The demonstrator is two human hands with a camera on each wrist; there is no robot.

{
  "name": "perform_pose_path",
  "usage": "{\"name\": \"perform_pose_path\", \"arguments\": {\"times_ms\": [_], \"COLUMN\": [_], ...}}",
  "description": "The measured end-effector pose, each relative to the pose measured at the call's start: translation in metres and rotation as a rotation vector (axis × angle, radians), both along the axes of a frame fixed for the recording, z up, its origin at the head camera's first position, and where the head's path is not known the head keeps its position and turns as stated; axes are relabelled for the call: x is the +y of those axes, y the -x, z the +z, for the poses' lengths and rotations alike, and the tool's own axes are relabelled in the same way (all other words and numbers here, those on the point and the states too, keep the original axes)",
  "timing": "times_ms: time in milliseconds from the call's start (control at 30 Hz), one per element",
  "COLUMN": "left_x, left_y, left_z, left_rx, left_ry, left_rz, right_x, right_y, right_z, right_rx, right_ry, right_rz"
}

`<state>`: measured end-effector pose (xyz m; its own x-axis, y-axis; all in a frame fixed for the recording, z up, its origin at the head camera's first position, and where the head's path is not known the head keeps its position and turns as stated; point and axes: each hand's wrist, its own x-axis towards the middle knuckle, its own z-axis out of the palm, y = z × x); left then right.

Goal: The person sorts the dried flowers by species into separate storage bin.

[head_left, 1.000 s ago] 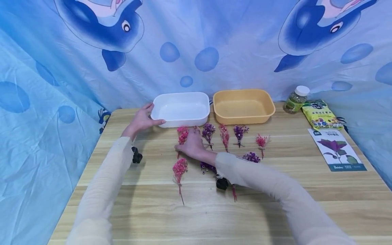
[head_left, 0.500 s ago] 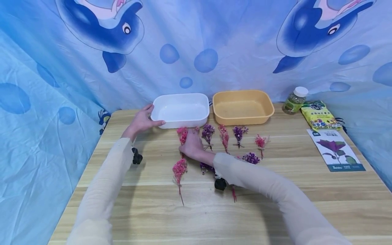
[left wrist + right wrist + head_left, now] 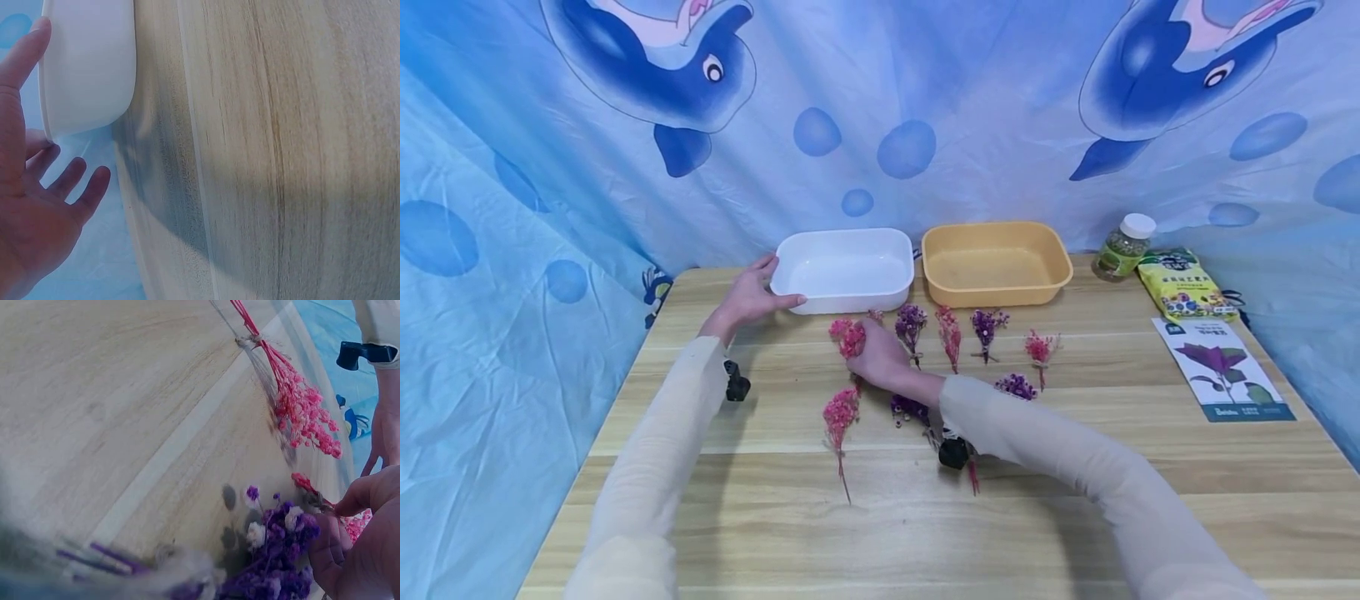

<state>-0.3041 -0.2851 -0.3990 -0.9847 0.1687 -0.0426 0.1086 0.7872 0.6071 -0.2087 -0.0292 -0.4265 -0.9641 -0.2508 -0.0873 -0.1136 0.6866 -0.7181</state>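
Observation:
My left hand (image 3: pixel 748 298) holds the left end of a white plastic basin (image 3: pixel 850 303); in the left wrist view the thumb and index finger lie on its rim, while the other fingers spread apart. My right hand (image 3: pixel 882 358) pinches a small bunch of pink dried flowers (image 3: pixel 844 335) by its tied stems, just in front of the basin. In the right wrist view its thumb and fingers close on the stem tie (image 3: pixel 315 500). A second pink bunch (image 3: pixel 840 408) lies nearer on the table, and a purple bunch (image 3: pixel 269 550) lies beside the right hand.
A yellow basin (image 3: pixel 1000 296) stands right of the white one. More purple and pink bunches (image 3: pixel 948 333) lie in front of it. At the right are a lidded jar (image 3: pixel 1123 247), a yellow packet (image 3: pixel 1183 285) and a plant card (image 3: pixel 1223 371). A blue curtain hangs behind.
My right hand has taken hold of the pink bunch, which has turned, and has shifted slightly right with it. My left hand stays on the white basin.

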Motion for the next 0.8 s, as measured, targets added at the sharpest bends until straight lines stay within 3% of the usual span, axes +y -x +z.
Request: {"name": "perform_pose_path", "arguments": {"times_ms": [367,600,800], "left_x": [0.001,0.001,0.002], "left_y": [-0.003,-0.003,-0.004], "left_z": [0.003,0.003,0.004], "left_rx": [-0.015,-0.030,-0.024], "left_ry": [-0.018,-0.014,-0.008], "left_rz": [0.017,0.016,0.017], "right_x": [-0.008,0.000,0.016], "right_y": [-0.001,-0.002,-0.005], "right_z": [-0.004,-0.001,0.011], "right_rx": [-0.004,-0.032,0.038], "right_ry": [-0.059,0.010,0.093], "right_rz": [-0.019,0.008,0.088]}}
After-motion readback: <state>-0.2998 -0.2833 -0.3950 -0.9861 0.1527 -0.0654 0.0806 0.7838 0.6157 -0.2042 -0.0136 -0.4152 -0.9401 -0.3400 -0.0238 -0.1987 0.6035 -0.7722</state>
